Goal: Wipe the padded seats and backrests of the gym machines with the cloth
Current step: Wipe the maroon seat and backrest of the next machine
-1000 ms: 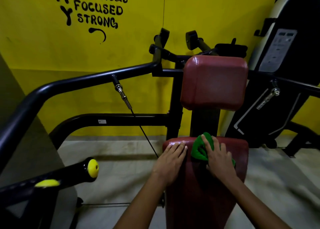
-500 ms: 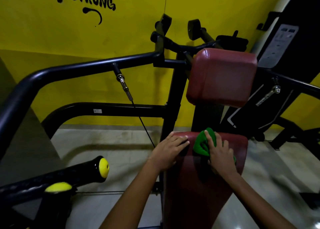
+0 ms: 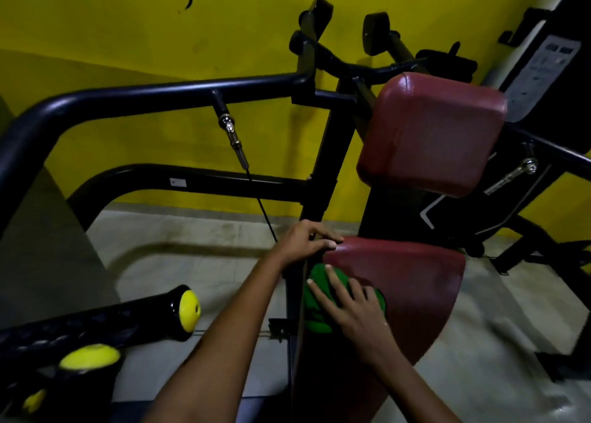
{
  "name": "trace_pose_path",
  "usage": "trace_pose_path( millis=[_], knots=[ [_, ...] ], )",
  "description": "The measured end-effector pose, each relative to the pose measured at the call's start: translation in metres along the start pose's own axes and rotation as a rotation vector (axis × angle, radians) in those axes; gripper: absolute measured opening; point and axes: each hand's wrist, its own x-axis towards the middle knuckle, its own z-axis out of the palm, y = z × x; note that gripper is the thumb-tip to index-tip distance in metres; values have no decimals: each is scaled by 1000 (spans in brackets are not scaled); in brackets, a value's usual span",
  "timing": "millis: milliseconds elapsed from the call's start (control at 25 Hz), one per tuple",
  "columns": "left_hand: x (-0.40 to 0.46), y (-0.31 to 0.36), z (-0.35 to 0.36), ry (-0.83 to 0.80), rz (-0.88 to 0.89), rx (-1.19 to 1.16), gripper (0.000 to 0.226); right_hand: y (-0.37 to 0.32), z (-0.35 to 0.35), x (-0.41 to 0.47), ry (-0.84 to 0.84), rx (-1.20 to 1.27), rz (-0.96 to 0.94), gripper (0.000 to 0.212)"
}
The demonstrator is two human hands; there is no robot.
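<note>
Both hands shifted: right hand (image 3: pixel 358 310) flat, slid cloth (image 3: pixel 315 307) to seat (image 3: pixel 412 282) edge; left hand (image 3: pixel 303 240) now grips the corner.

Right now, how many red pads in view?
2. The upper red pad is mounted on the frame at upper right; the lower red pad sits below it, under both hands. Others may be out of frame.

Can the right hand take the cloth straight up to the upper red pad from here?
Probably yes: the right hand presses the cloth on the seat, with nothing between it and the upper pad.
</note>
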Motion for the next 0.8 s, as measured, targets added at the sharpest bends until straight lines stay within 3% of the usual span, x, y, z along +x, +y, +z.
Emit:
trace_pose_path(
  millis=[80,240,400,560,720,800],
  knots=[
    [0,-6,-3,-21,-39,-120,22,1,3,6,21,-66,-98,58],
    [-3,-17,0,19,-81,-230,24,13,6,11,81,-89,-110,61],
    [-7,-18,1,28,-122,-250,25,15,4,14,85,-104,-326,52],
    [-8,-18,2,42,-119,-230,25,38,-17,28,84,-74,-197,57],
    [-20,-23,6,130,-140,-313,26,34,-8,25,61,-45,-345,53],
    [-32,-27,16,228,-156,-358,28,43,-9,23,50,-45,-295,57]
  ],
)
